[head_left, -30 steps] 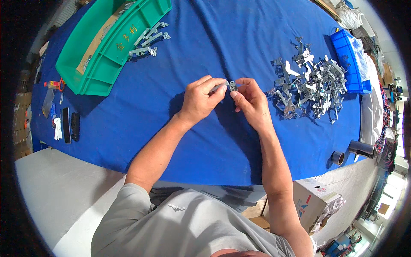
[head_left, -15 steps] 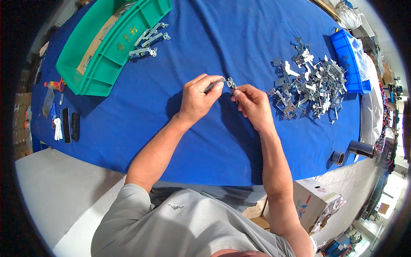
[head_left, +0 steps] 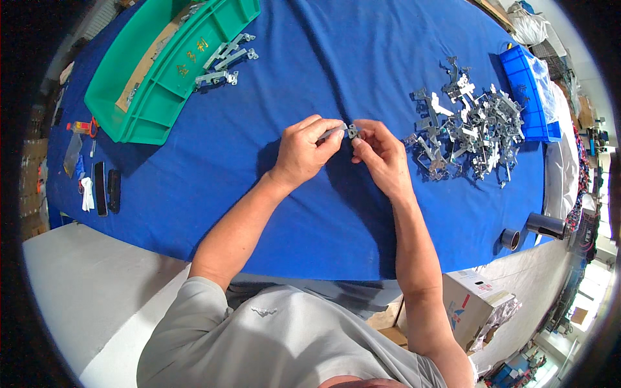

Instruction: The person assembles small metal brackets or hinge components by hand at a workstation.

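Over the middle of the blue cloth, my left hand point(head_left: 305, 150) is closed around the long part of a small metal bracket point(head_left: 352, 131). My right hand point(head_left: 383, 157) pinches the bracket's holed end between thumb and forefinger. Much of the bracket is hidden by my fingers. To the right lies a heap of similar metal brackets point(head_left: 475, 129), tangled together. Several more brackets point(head_left: 226, 59) lie in a small group at the upper left, beside a green bin point(head_left: 152, 107).
The blue cloth point(head_left: 310, 226) covers the table. At the right edge stand a blue bin point(head_left: 527, 97) and a dark metal cup point(head_left: 510, 239). On the left lie a black case point(head_left: 114, 191) and a dark strip point(head_left: 100, 189). A cardboard box point(head_left: 469, 301) stands below the table's edge.
My right hand's fingers have shifted upward along the bracket's end, and the bracket has tipped slightly. My left hand has moved a little right. The heap and bins are unchanged.
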A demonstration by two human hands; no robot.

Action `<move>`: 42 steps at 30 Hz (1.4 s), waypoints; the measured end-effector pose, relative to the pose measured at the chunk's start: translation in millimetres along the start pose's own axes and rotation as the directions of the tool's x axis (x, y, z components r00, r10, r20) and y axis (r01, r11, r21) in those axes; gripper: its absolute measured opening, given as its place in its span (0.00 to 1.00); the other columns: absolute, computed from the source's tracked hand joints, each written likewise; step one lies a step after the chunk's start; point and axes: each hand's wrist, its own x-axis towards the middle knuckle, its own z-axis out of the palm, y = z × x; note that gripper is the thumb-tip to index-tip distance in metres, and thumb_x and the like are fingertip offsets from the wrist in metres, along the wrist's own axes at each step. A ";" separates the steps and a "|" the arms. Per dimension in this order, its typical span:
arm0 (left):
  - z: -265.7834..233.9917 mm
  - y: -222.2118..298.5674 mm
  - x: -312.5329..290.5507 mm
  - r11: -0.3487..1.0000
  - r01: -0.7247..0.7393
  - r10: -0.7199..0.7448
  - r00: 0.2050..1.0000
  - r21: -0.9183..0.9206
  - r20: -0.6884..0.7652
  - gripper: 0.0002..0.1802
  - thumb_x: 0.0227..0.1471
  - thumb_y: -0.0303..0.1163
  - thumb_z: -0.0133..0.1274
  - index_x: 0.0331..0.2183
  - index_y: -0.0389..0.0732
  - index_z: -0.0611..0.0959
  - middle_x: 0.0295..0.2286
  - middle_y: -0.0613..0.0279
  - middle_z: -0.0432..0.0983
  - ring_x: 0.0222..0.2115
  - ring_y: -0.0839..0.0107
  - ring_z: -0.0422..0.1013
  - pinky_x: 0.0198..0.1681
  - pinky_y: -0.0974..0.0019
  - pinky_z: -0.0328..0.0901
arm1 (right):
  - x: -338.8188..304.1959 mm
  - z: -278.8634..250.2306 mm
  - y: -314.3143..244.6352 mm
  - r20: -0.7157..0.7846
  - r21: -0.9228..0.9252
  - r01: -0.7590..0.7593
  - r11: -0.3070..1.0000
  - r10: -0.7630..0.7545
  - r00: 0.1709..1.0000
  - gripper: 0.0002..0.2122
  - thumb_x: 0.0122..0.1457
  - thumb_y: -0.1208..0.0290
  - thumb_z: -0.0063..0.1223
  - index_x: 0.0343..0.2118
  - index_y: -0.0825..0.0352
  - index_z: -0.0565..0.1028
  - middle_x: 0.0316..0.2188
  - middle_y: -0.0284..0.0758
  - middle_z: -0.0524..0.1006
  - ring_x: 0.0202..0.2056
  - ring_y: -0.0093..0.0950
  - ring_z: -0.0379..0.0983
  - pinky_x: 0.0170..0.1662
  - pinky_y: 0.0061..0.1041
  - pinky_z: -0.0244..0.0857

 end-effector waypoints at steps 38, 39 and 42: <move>-0.9 -18.1 3.8 0.840 0.207 -0.205 0.977 -0.502 0.060 0.09 0.61 0.28 0.53 0.42 0.36 0.82 0.22 0.68 0.74 0.22 0.82 0.70 0.22 0.77 0.65 | -8.0 8.0 -10.8 0.192 -0.320 0.148 0.936 -0.089 0.977 0.08 0.66 0.71 0.51 0.40 0.71 0.75 0.24 0.36 0.78 0.25 0.25 0.75 0.31 0.26 0.69; 1.9 -20.9 4.1 0.887 0.037 -0.078 0.995 -0.460 -0.070 0.09 0.62 0.28 0.52 0.42 0.36 0.82 0.22 0.68 0.75 0.22 0.83 0.70 0.22 0.76 0.65 | -7.9 9.0 -8.5 0.191 -0.320 0.148 0.936 -0.090 0.978 0.08 0.66 0.71 0.51 0.40 0.71 0.75 0.24 0.36 0.78 0.25 0.25 0.75 0.31 0.26 0.69; -2.7 -17.9 0.1 0.820 0.311 -0.309 0.947 -0.480 0.085 0.10 0.63 0.28 0.50 0.44 0.37 0.82 0.25 0.67 0.78 0.23 0.83 0.71 0.23 0.75 0.66 | -5.2 8.4 -4.9 0.056 -0.202 0.122 0.972 -0.113 0.992 0.07 0.65 0.71 0.53 0.39 0.71 0.77 0.25 0.36 0.79 0.26 0.28 0.75 0.32 0.27 0.69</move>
